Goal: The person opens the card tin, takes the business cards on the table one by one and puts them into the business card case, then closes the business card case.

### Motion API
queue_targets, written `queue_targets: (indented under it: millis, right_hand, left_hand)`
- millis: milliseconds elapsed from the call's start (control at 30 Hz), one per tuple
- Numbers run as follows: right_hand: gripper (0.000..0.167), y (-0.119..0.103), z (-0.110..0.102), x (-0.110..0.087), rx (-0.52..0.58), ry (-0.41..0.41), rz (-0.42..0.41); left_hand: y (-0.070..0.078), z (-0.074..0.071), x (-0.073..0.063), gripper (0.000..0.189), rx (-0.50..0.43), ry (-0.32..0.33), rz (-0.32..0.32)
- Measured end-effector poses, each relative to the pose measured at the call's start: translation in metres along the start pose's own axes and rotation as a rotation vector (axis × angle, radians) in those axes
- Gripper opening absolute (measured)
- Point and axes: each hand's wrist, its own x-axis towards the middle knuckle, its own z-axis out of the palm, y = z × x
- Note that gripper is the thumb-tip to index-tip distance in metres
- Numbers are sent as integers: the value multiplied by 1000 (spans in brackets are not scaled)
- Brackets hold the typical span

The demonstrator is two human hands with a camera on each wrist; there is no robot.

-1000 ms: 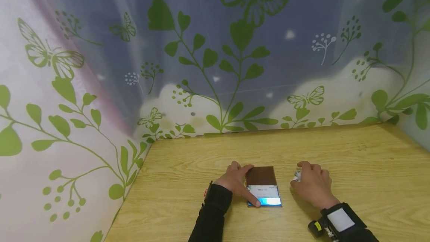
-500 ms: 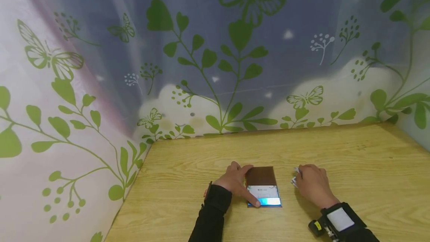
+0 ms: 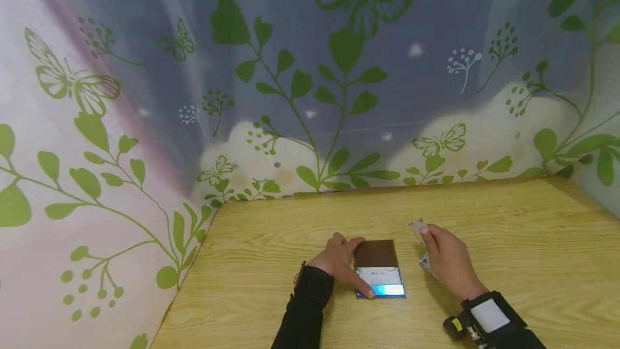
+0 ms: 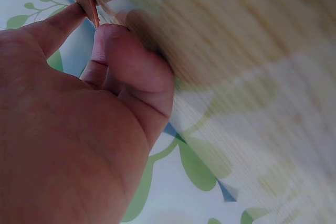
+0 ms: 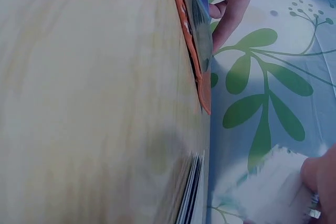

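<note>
A brown card holder (image 3: pixel 375 253) lies opened flat on the table, a white printed card and a shiny blue strip showing in its lower half. My left hand (image 3: pixel 334 260) holds it along its left side, thumb on the blue strip and fingers at the upper left corner. To the right, my right hand (image 3: pixel 452 262) pinches a white patterned card (image 3: pixel 415 225) between thumb and fingers; this card is blurred in the right wrist view. Below that hand more cards (image 5: pixel 191 195) lie in a thin stack, partly hidden by the hand in the head view.
The wood-grain table (image 3: pixel 271 225) meets a curtain (image 3: pixel 290 69) printed with leaves and butterflies at the back. Similar cloth (image 3: pixel 72 176) hangs along the left side, and another stretch (image 3: pixel 607 198) closes off the right.
My right hand has drawn a card up from the stack and turned so the card sticks out toward the upper left. The left hand and card holder have stayed put.
</note>
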Motion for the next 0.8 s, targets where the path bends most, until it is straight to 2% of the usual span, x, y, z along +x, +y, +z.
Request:
queue_targets:
  millis: [100, 433, 667, 800]
  right_hand:
    - [43, -1, 1, -1, 43, -51, 60]
    - [47, -5, 4, 1, 104, -186, 129]
    - [34, -5, 5, -1, 195, -326, 115]
    - [39, -5, 6, -3, 209, -353, 81]
  left_hand:
    - [0, 0, 0, 117, -3, 0, -1]
    - [0, -2, 1, 116, -9, -4, 8]
    - [1, -2, -1, 116, 3, -5, 7]
    - [2, -1, -2, 117, 8, -2, 6]
